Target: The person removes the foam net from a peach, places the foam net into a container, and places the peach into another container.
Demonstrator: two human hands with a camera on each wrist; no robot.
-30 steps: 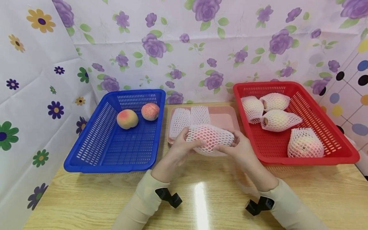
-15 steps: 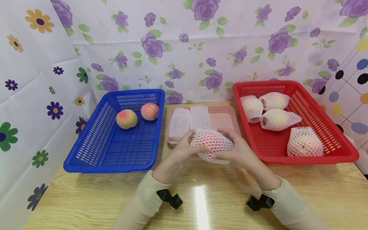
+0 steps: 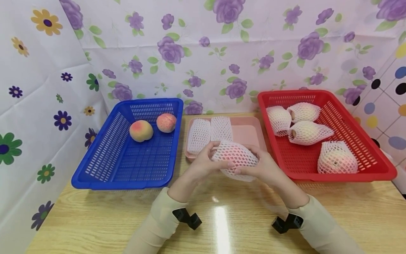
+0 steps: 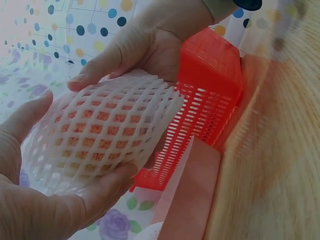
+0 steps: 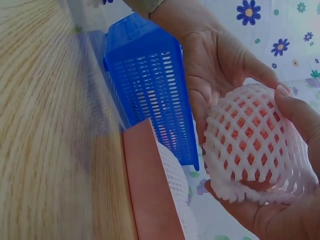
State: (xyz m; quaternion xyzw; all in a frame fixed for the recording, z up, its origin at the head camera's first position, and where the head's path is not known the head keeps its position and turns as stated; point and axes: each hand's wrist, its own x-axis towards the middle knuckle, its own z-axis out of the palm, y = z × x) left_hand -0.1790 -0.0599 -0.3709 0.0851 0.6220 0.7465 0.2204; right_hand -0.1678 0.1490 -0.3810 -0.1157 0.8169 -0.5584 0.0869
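A peach in a white foam net (image 3: 236,158) is held between both hands above the table, just in front of the pink tray (image 3: 250,128). My left hand (image 3: 203,163) grips its left side, thumb on the near face. The right hand (image 3: 264,167) grips the opposite side, its thumb also on the front. In the left wrist view the netted peach (image 4: 100,132) shows speckled red skin through the mesh. From the right wrist, the foam net (image 5: 255,145) spreads around the fruit, with an open rim at its lower edge.
Two foam nets (image 3: 199,135) lie in the tray's left part. A blue basket (image 3: 123,185) on the left holds two bare peaches (image 3: 141,131). On the right, a red basket (image 3: 336,176) contains several netted peaches (image 3: 337,158).
Both hands have brought the netted peach slightly nearer to the body since a second ago. The right fingers now reach further over its right end. Baskets and tray stay put.
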